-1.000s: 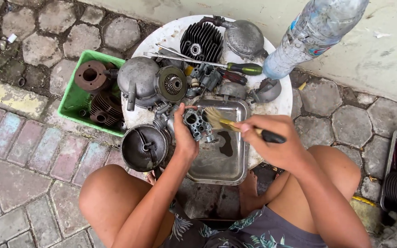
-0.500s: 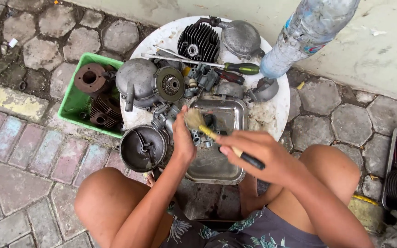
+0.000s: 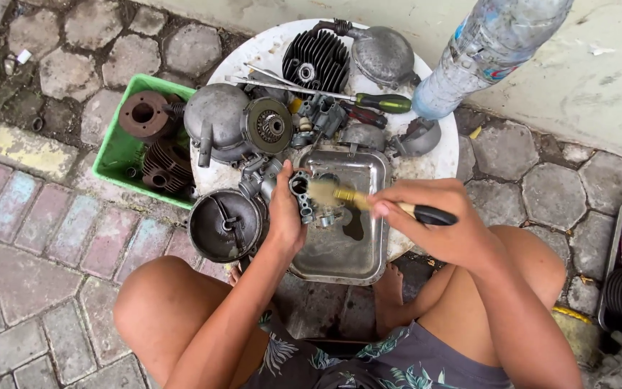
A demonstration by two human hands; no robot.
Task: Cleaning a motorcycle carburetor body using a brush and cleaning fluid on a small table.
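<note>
Left hand is wrapped tight around a small metal engine part, holding it up over the steel tray on the round white table. Right hand is closed on a paintbrush, bristles pressed right against the part.

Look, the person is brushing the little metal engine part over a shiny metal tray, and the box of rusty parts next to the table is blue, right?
Not quite: the box of rusty parts is green, not blue, as the head view shows. The rest holds: the right hand works a brush on the small metal engine part held by the left hand over the shiny metal tray.
</note>
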